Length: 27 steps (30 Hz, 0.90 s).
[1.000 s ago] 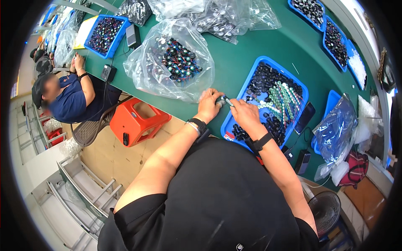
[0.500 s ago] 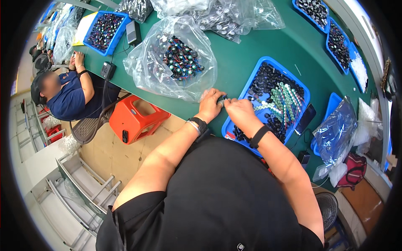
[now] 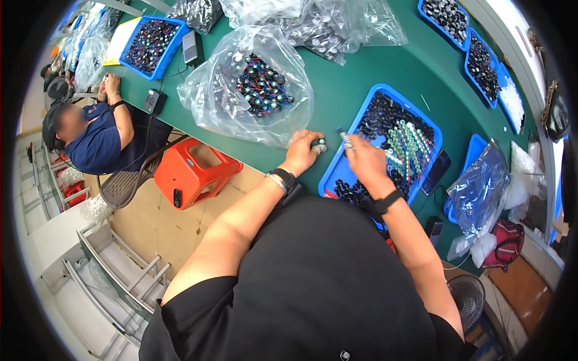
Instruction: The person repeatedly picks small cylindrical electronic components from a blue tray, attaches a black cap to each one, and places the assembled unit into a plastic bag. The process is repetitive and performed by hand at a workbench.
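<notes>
My left hand (image 3: 303,154) is over the green table beside the clear plastic bag (image 3: 211,129); its fingers close on a small round dark part (image 3: 318,145) with green on it. My right hand (image 3: 367,161) is closed around a slim stick-like tool (image 3: 344,138) with a dark blue tip and pale bands, slightly blurred. It hovers over the left side of a blue tray (image 3: 326,178). Inside the tray are many black round parts (image 3: 385,112) and rows of pale green round pieces (image 3: 404,144) with coloured wires. Dark round parts with red and blue wires (image 3: 265,87) fill the bag's middle.
Further clear bags (image 3: 325,30) of dark parts lie at the back. Blue trays (image 3: 481,66) stand at the far right, another (image 3: 153,45) at the far left. A seated person (image 3: 99,138) works at the left, near a red stool (image 3: 192,171). A fan (image 3: 466,298) stands lower right.
My right hand has moved right, away from my left hand, with the stick-like tool now showing. The round part is more visible in my left hand, which stays nearly in place.
</notes>
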Each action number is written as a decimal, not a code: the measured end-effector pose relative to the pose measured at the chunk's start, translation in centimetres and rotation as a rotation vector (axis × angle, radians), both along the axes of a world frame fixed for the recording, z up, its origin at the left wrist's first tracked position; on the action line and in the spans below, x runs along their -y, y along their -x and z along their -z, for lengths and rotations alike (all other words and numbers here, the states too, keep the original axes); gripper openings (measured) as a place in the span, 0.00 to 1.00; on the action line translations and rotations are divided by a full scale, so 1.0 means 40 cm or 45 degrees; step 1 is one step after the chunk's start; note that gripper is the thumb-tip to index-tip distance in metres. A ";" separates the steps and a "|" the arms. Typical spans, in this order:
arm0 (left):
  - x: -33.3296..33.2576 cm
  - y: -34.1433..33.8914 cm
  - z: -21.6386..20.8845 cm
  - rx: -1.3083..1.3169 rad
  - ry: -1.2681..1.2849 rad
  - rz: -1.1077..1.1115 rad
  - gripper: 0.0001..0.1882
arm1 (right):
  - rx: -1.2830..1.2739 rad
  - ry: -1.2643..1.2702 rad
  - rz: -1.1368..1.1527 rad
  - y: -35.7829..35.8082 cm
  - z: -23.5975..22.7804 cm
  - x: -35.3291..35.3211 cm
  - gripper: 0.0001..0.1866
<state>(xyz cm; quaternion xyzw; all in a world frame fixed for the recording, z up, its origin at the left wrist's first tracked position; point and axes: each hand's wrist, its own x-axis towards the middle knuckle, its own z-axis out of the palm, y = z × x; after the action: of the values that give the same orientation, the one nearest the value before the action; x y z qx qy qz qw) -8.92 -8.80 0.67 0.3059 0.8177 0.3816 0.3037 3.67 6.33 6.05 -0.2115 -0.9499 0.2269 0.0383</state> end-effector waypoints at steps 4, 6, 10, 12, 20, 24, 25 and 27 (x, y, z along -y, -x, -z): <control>0.009 -0.001 -0.032 0.622 -0.174 -0.052 0.18 | -0.092 -0.226 0.307 -0.078 0.018 -0.084 0.16; -0.013 -0.008 -0.117 0.591 -0.252 0.032 0.18 | -0.215 -0.424 0.325 -0.089 0.003 -0.101 0.15; -0.040 -0.030 -0.214 0.473 -0.383 0.164 0.18 | -0.203 1.396 0.551 -0.052 -0.097 -0.035 0.17; -0.048 -0.042 -0.225 0.472 -0.409 0.180 0.18 | -0.140 1.618 0.509 -0.042 -0.139 -0.012 0.15; -0.066 -0.067 -0.266 0.216 -0.370 0.328 0.18 | -0.199 1.899 0.651 -0.060 -0.129 0.002 0.07; -0.072 -0.079 -0.270 0.123 -0.404 0.390 0.17 | -0.420 2.001 0.858 -0.059 -0.116 0.034 0.03; -0.072 -0.081 -0.267 0.131 -0.396 0.394 0.17 | -0.419 2.003 0.854 -0.063 -0.106 0.037 0.03; -0.070 -0.082 -0.255 0.147 -0.379 0.400 0.17 | -0.413 2.008 0.844 -0.073 -0.078 0.041 0.03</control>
<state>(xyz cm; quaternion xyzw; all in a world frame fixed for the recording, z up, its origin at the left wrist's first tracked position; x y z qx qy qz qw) -5.63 -6.00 10.87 0.4487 0.6759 0.4629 0.3571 6.60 4.70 9.15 -0.4070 -0.3878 0.8232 0.0797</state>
